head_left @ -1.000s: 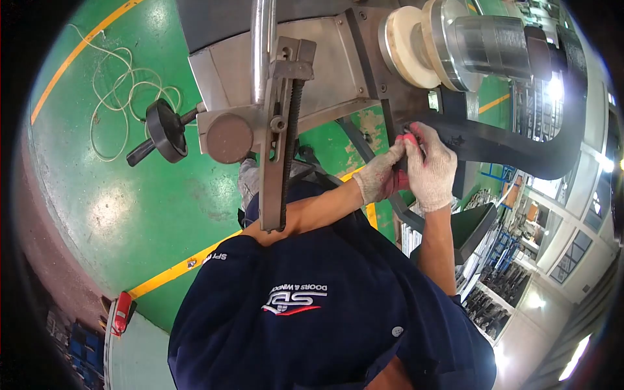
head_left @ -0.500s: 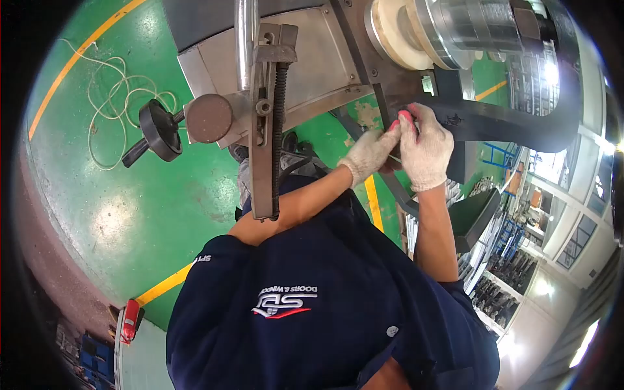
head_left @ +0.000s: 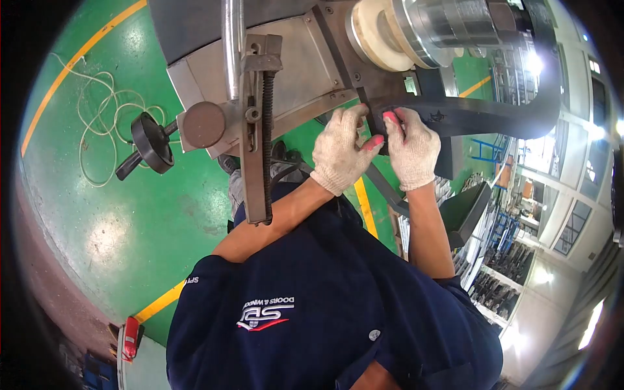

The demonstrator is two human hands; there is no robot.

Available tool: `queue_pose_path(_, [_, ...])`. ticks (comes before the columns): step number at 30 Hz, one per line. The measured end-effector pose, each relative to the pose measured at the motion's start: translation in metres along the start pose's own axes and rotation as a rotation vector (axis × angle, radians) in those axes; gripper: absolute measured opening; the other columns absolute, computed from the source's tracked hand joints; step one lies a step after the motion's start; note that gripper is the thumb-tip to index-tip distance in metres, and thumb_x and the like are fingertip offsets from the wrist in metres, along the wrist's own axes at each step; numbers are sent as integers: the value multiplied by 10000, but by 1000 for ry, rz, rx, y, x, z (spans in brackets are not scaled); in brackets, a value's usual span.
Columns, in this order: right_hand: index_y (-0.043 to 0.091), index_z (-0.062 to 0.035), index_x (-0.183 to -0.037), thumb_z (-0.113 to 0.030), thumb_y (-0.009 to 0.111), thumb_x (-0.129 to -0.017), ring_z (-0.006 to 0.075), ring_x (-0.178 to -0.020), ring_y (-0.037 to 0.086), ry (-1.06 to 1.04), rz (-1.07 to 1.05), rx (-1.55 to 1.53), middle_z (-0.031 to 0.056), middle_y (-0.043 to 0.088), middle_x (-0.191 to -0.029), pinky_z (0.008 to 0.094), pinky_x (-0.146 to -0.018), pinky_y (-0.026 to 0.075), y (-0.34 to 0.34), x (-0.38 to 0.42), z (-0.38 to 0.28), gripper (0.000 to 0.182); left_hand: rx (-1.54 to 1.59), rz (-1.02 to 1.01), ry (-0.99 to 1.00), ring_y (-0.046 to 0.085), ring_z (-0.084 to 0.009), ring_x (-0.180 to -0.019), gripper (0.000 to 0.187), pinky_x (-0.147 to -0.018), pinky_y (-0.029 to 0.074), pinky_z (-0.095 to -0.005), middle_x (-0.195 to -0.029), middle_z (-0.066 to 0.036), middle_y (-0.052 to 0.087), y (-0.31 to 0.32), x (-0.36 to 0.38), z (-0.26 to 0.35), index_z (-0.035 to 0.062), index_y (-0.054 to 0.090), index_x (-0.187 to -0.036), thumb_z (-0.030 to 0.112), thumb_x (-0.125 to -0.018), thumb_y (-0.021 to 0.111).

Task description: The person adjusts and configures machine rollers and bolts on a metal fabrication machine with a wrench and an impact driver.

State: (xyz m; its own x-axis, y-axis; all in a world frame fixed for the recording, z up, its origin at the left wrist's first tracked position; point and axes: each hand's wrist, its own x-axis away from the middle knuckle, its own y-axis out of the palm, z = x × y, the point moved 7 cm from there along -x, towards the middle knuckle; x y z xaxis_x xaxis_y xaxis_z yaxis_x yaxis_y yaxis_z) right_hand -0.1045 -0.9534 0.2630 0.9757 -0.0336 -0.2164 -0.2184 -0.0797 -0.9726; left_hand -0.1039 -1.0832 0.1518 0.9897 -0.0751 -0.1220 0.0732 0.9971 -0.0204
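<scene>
Both my hands wear off-white knit gloves with red fingertips. My left hand (head_left: 341,149) is beside a dark upright metal strip (head_left: 367,117), its thumb spread away from the curved fingers and nothing visible between them. My right hand (head_left: 415,148) has its fingers bent and drawn together at the near end of a thick black curved arm (head_left: 481,117). Whatever those fingertips hold, if anything, is hidden. Above the hands sit cream and steel rollers (head_left: 383,36) on a machine shaft.
A slotted bracket with a threaded rod (head_left: 259,130) stands close to my left forearm. Further left is a black crank handwheel (head_left: 153,143). A pale coiled hose (head_left: 97,130) lies on the green floor. A red fire extinguisher (head_left: 131,338) is at lower left.
My hands were together with fingertips meeting; now they are apart. The left hand has moved left and its thumb has opened from the fingers. The whole view has shifted slightly.
</scene>
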Motion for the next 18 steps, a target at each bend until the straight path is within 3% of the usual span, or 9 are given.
queue_pose_path(1, [751, -69, -1098, -276, 787, -974, 413, -849, 769, 8, 14, -13, 194, 780, -955, 474, -735, 611, -1, 0, -1, 244, 53, -51, -30, 740, -272, -944, 644, -791, 611, -395, -1183, -146, 689, 0, -3, 5, 84, 666, -1368, 192, -785, 916])
queue_pose_path(4, [760, -56, -1153, -256, 767, -994, 420, -887, 772, 38, -10, -103, 207, 778, -993, 460, -762, 619, -3, 1, -1, 255, -23, -7, 210, 724, -319, -1007, 609, -851, 612, -409, -1210, -151, 682, 2, -18, 22, 106, 700, -1346, 161, -773, 900])
queue_pose_path(5, [758, -51, -1176, -249, 761, -1000, 425, -898, 771, 56, -32, -184, 213, 777, -1015, 455, -771, 622, -3, 2, 3, 265, -17, -21, 213, 700, -362, -1093, 559, -942, 595, -445, -1250, -153, 678, 4, -22, 25, 132, 737, -1306, 143, -767, 885])
queue_pose_path(7, [717, 2, -1281, -221, 732, -1029, 433, -948, 780, 36, -95, -292, 235, 779, -1114, 434, -803, 626, -6, 6, 10, 337, -85, -15, 319, 697, -362, -1118, 539, -980, 580, -464, -1276, -152, 679, 8, -31, 32, 143, 748, -1283, 146, -762, 884])
queue_pose_path(10, [670, 49, -1327, -195, 687, -1062, 358, -984, 813, 72, 28, -400, 232, 786, -1168, 412, -820, 624, -29, 22, 11, 360, -151, -21, 395, 696, -350, -1135, 418, -1009, 559, -483, -1259, -119, 716, 17, -42, 36, 156, 775, -1178, 218, -784, 902])
queue_pose_path(11, [653, 62, -1352, -168, 637, -1093, 196, -869, 780, 161, 25, -467, 181, 804, -1111, 343, -757, 600, -33, 31, 17, 346, -169, -35, 404, 697, -346, -1131, 396, -1002, 561, -478, -1236, -110, 728, 21, -45, 35, 152, 776, -1157, 238, -792, 904])
queue_pose_path(14, [668, 39, -1340, -138, 608, -1101, 75, -734, 629, 426, 108, -712, 124, 780, -1024, 262, -671, 526, -25, 66, 63, 304, -204, -48, 448, 715, -334, -1108, 336, -989, 557, -464, -1155, -99, 768, 28, -47, 39, 120, 775, -1109, 268, -832, 895])
queue_pose_path(15, [678, 28, -1320, -114, 609, -1090, 40, -683, 517, 470, 216, -824, 94, 749, -968, 221, -636, 456, -19, 78, 77, 279, -206, -51, 454, 716, -340, -1114, 337, -996, 555, -464, -1161, -105, 770, 29, -45, 40, 107, 769, -1110, 257, -834, 894])
queue_pose_path(18, [670, 38, -1303, -118, 605, -1087, 47, -699, 541, 770, 407, -1126, 85, 742, -945, 225, -643, 460, 13, 103, 117, 275, -252, -86, 459, 713, -370, -1152, 319, -1013, 551, -468, -1207, -134, 771, 36, -40, 42, 63, 743, -1140, 185, -873, 869])
